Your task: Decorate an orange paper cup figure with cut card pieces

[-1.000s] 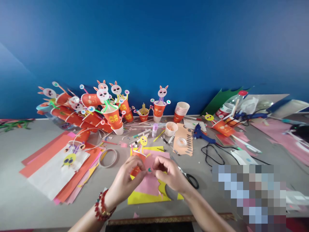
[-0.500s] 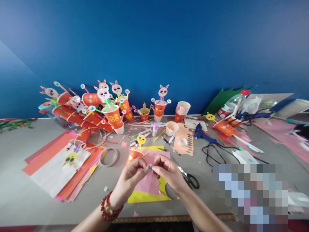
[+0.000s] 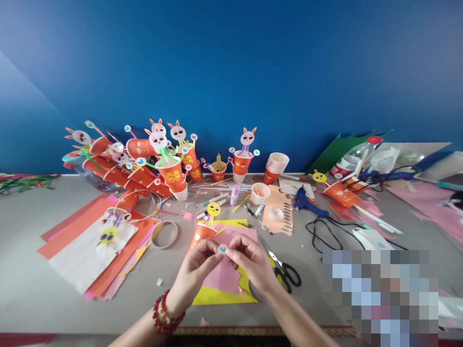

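Between my fingertips is a small round paper disc (image 3: 222,249), pale pink with a green mark on it. My left hand (image 3: 198,262), with red beads at the wrist, pinches its left edge. The right edge is pinched by my right hand (image 3: 250,260). Just behind my left hand stands a red paper cup (image 3: 203,233) with a yellow round face (image 3: 213,209) rising out of it. Beneath both hands lie a pink paper sheet (image 3: 220,277) and a yellow sheet (image 3: 208,297). Scissors (image 3: 284,267) with black handles rest beside my right hand.
Red cups with rabbit faces (image 3: 170,173) crowd the back left. Coloured paper (image 3: 79,255) and a tape roll (image 3: 164,235) lie left. A blue glue gun (image 3: 307,202) with a black cord, a cup stack (image 3: 277,166) and a plastic bottle (image 3: 352,159) are right.
The disc has turned in my fingers, so more of its face and green mark shows. Both hands keep hold of it. The whole view has shifted slightly.
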Tool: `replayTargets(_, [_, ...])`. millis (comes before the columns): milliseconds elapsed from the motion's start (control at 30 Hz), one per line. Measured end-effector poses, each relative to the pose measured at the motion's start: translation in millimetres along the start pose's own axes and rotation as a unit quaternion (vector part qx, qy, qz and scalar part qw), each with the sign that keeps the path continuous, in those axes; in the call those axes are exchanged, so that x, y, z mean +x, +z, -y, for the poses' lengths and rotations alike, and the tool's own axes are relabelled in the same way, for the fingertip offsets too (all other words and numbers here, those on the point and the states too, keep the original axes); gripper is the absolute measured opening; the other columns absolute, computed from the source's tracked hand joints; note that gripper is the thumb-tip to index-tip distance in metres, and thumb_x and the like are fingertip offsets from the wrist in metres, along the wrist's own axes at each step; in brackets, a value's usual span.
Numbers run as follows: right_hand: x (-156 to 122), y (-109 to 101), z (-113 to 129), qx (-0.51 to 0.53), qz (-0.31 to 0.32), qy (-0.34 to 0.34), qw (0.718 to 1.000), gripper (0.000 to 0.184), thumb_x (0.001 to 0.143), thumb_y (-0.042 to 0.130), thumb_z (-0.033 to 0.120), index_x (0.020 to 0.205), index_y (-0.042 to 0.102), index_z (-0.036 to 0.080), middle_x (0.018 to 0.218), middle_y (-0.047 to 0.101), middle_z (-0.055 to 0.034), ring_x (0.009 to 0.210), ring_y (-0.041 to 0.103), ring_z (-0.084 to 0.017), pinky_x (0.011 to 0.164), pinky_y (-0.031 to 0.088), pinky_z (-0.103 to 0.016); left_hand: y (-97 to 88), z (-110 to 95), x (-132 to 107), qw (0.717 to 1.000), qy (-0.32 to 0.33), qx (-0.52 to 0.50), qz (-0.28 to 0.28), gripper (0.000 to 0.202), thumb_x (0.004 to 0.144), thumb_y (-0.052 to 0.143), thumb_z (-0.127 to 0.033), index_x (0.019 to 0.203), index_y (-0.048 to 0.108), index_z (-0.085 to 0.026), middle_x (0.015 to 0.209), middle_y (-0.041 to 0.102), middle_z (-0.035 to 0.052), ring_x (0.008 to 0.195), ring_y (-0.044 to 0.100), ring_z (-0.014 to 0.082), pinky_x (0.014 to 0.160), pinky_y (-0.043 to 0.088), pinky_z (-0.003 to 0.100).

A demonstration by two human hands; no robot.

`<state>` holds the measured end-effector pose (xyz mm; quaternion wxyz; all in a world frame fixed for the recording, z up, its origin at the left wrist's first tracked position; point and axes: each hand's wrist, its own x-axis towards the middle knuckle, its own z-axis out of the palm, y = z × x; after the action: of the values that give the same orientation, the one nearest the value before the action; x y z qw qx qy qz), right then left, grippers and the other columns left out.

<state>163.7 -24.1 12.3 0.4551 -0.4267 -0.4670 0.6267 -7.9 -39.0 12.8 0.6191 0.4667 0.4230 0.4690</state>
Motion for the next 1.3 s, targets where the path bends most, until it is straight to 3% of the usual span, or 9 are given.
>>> replayTargets(100, [3,-5,0,-0.006,-0.013,-0.012,1.0,0.031,0.081,0.074,0.044,0.073,0.058,0.019,0.062,0.054,0.0035,0.055,0.046,-0.011,0.053,0.037,-0.024,-20.1,-7,10,0.995,0.047,0.082,-0.033,0.023,0.088,0.066,-0.041,0.088,0.064,-0.018,0.085,0.062,0.0027,0.077,0.055,0.0151,0.069,0.045,0.024])
replayTargets(167, [5,-9,-1,-0.002,-0.023,-0.016,1.0,0.03,0.08,0.074,0.044,0.073,0.059,0.019,0.065,0.057,0.0021,0.057,0.049,-0.012,0.055,0.04,-0.025,-39.3,-9,23,0.981,0.084,0.146,-0.1,0.025,0.088,0.064,-0.044,0.09,0.063,-0.019,0.085,0.062,0.0027,0.078,0.057,0.0158,0.07,0.046,0.025])
replayTargets(233, [8,-12,-2,0.007,-0.035,-0.018,0.999,0.029,0.08,0.074,0.044,0.073,0.06,0.019,0.066,0.06,0.0014,0.057,0.051,-0.012,0.057,0.041,-0.025,-58.3,-7,39,0.962,0.064,0.215,-0.157,0.03,0.086,0.063,-0.048,0.092,0.062,-0.019,0.087,0.064,0.0029,0.078,0.058,0.0165,0.069,0.046,0.025])
replayTargets(400, [15,-13,-11,0.019,-0.048,-0.015,0.999,0.03,0.08,0.074,0.044,0.073,0.061,0.018,0.065,0.06,0.0021,0.053,0.05,-0.01,0.054,0.04,-0.024,-81.5,1,68,0.956,-0.015,0.265,-0.123,0.041,0.082,0.061,-0.059,0.085,0.065,-0.018,0.061,0.057,-0.0024,0.05,0.048,0.0129,0.048,0.036,0.024])
replayTargets(600, [18,-13,-16,0.007,-0.045,-0.008,0.999,0.03,0.079,0.075,0.044,0.073,0.062,0.019,0.066,0.061,0.0015,0.055,0.051,-0.011,0.056,0.041,-0.025,-76.2,4,78,0.953,-0.035,0.285,-0.098,0.031,0.078,0.064,-0.051,0.071,0.064,-0.02,0.048,0.05,-0.006,0.038,0.041,0.0116,0.042,0.027,0.024])
replayTargets(767, [19,-15,-15,0.006,-0.037,-0.002,0.999,0.03,0.078,0.076,0.044,0.072,0.062,0.018,0.065,0.062,0.001,0.057,0.051,-0.012,0.058,0.042,-0.025,-74.3,8,82,0.962,-0.028,0.261,-0.078,0.03,0.078,0.066,-0.046,0.066,0.06,-0.02,0.052,0.051,-0.0053,0.045,0.045,0.0117,0.047,0.031,0.023])
replayTargets(967, [16,-18,-1,-0.028,-0.043,-0.024,0.998,0.027,0.08,0.074,0.042,0.071,0.064,0.019,0.067,0.063,-0.0001,0.059,0.052,-0.013,0.059,0.042,-0.026,-62.9,0,64,0.979,-0.004,0.196,-0.056,0.032,0.084,0.063,-0.049,0.084,0.067,-0.018,0.079,0.067,0.0016,0.074,0.061,0.0169,0.068,0.049,0.025])
replayTargets(1133, [14,-21,10,-0.036,-0.045,-0.037,0.998,0.027,0.079,0.075,0.044,0.074,0.065,0.02,0.071,0.066,-0.0012,0.068,0.059,-0.017,0.066,0.046,-0.028,-45.3,-4,45,0.998,-0.043,0.023,-0.03,0.032,0.085,0.067,-0.049,0.096,0.069,-0.019,0.106,0.071,0.008,0.097,0.066,0.0219,0.085,0.054,0.032])
replayTargets(1300, [9,-23,28,-0.075,-0.022,-0.087,0.993,0.019,0.085,0.072,0.039,0.08,0.067,0.022,0.076,0.066,-0.0017,0.069,0.059,-0.017,0.064,0.045,-0.028,-28.0,3,37,0.998,-0.048,-0.034,-0.018,0.028,0.086,0.068,-0.045,0.095,0.069,-0.018,0.107,0.071,0.0086,0.098,0.065,0.0215,0.084,0.053,0.03])
